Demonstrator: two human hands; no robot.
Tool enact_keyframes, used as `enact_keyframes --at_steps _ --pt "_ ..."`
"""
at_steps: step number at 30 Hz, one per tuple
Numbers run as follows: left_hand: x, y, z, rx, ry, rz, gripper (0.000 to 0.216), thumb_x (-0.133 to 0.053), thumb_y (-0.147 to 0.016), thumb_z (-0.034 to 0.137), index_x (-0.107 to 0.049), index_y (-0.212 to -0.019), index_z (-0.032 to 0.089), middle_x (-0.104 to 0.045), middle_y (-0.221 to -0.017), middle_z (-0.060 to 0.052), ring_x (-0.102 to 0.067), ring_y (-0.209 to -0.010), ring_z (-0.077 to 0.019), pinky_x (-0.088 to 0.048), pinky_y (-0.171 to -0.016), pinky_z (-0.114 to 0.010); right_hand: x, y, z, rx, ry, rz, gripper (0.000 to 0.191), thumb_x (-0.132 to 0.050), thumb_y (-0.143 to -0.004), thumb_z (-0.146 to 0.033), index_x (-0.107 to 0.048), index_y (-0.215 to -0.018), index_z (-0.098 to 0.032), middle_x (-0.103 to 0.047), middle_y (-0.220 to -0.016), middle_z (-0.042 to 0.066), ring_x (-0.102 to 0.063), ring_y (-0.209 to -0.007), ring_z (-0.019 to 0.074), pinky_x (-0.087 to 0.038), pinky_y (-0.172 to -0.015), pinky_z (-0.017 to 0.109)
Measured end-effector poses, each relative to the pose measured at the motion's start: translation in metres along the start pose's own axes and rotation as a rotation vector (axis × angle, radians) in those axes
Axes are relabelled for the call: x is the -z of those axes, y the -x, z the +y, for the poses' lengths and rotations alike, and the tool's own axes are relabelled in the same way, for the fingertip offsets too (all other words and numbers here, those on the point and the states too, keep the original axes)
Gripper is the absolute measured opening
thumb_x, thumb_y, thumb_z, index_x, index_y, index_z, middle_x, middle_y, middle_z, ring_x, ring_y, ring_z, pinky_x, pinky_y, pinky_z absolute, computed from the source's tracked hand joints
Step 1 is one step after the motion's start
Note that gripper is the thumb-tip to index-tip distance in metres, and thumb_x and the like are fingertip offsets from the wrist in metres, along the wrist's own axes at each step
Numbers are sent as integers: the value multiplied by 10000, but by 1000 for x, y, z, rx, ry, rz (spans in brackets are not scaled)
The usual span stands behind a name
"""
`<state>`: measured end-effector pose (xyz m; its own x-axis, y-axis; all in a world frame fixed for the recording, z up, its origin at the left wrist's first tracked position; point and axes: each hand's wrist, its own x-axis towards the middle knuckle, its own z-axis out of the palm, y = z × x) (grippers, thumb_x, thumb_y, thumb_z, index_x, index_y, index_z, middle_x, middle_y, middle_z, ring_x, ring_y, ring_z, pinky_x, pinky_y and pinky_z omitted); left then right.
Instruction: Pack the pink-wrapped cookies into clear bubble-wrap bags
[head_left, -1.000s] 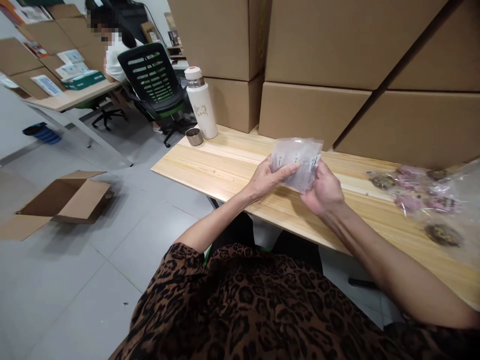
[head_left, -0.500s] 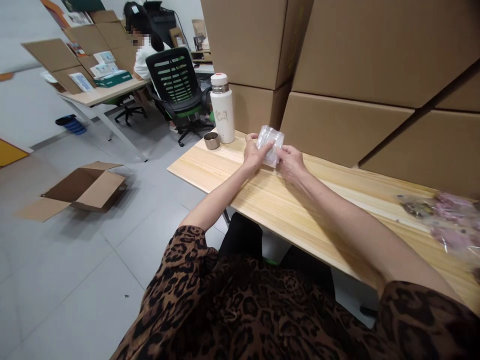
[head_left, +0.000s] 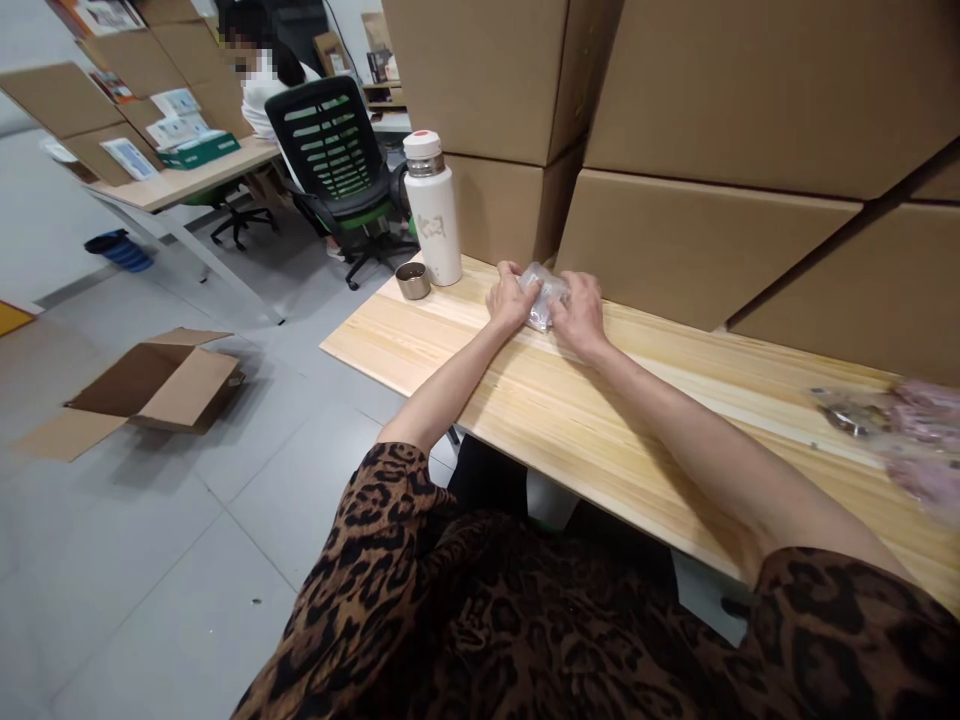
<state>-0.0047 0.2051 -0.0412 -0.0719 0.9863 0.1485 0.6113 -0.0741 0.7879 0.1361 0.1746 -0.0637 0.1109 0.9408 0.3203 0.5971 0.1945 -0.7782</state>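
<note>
Both my arms reach out over a pale wooden table (head_left: 570, 400). My left hand (head_left: 510, 296) and my right hand (head_left: 579, 314) press a small clear plastic packet (head_left: 541, 291) down onto the tabletop, close to the stacked cardboard boxes. The fingers of both hands curl over the packet's ends. A white thermos bottle (head_left: 433, 208) and its small metal cup (head_left: 412, 281) stand just left of my left hand.
Large cardboard boxes (head_left: 697, 150) are stacked along the table's back. Clear bags of pinkish and dark items (head_left: 892, 430) lie at the right end. An open cardboard box (head_left: 157, 385) lies on the floor at left. A person sits on a black mesh chair (head_left: 330, 170) at another desk.
My hands carried the packet away from me toward the boxes and lowered it onto the table beside the thermos. It was held up in the air a second ago.
</note>
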Motion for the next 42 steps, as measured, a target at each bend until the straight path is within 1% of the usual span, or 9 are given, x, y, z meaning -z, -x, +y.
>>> enact_keyframes --at_steps 3,6,11,18,24,32,36,40,42 --pt "-3 0 2 -87 -39 66 359 -749 -976 305 -591 -1288 223 -666 -1383 -157 -612 -1378 -304 -462 -1174 -422 5 2 2 257 118 -182 456 -470 -1014 -359 -647 -1387 -166 -610 -1547 205 -514 -1476 361 -346 -1306 569" --pt "2 -2 -3 -245 -125 55 185 -651 -1036 349 -696 -1136 200 -630 -1480 -183 -560 -1449 -306 -408 -1249 -431 6 0 8 350 224 -297 525 -324 -1076 -415 -670 -1343 -124 -675 -1447 242 -599 -1357 375 -409 -1249 577" --pt "17 -8 -20 -549 -128 -325 436 -369 -1137 392 -733 -1242 175 -719 -1449 -161 -603 -1445 -243 -381 -1294 -390 8 -1 17 332 258 -314 579 -265 -1112 -475 -662 -1354 -130 -682 -1451 229 -617 -1338 362 -437 -1224 547" --pt "7 -10 -24 -561 -275 -317 497 -315 -1145 348 -666 -1405 111 -685 -1505 -206 -613 -1449 -254 -374 -1295 -400 8 -5 16 301 261 -321 647 -252 -1107 -453 -632 -1440 -49 -621 -1531 268 -572 -1429 383 -395 -1266 562" --pt "10 -4 -12 -520 -506 -275 505 -296 -1158 370 -614 -1514 205 -634 -1594 -144 -560 -1491 -279 -300 -1303 -494 30 7 5 246 220 -292 794 -263 -1086 -622 -559 -1553 -53 -538 -1624 266 -493 -1526 385 -333 -1324 588" --pt "14 -2 4 -540 -615 -227 563 -229 -1140 384 -565 -1551 198 -636 -1566 -155 -533 -1462 -327 -248 -1295 -527 138 155 -25 207 78 -210 550 -554 -1031 -618 -684 -1436 -270 -631 -1538 147 -576 -1456 357 -414 -1282 618" --pt "16 7 11 -574 -630 -100 502 -279 -1112 361 -623 -1438 199 -638 -1489 -184 -522 -1417 -340 -291 -1252 -503 225 210 6 80 260 158 540 -591 -1000 -677 -736 -1362 -303 -694 -1454 158 -610 -1415 367 -437 -1236 649" --pt "17 15 15 -638 -654 -72 504 -270 -1112 431 -695 -1253 200 -648 -1383 -209 -536 -1324 -366 -362 -1155 -503 317 224 71 -96 697 719 1054 -464 -803 -1015 -768 -1350 -167 -709 -1347 319 -616 -1384 472 -403 -1179 678" --pt "16 18 16 -650 -673 -115 487 -291 -1109 450 -706 -1203 214 -660 -1350 -200 -537 -1301 -365 -374 -1133 -503 345 220 94 -324 822 828 1139 -523 -748 -1038 -768 -1365 -112 -676 -1364 380 -592 -1390 513 -378 -1145 703"
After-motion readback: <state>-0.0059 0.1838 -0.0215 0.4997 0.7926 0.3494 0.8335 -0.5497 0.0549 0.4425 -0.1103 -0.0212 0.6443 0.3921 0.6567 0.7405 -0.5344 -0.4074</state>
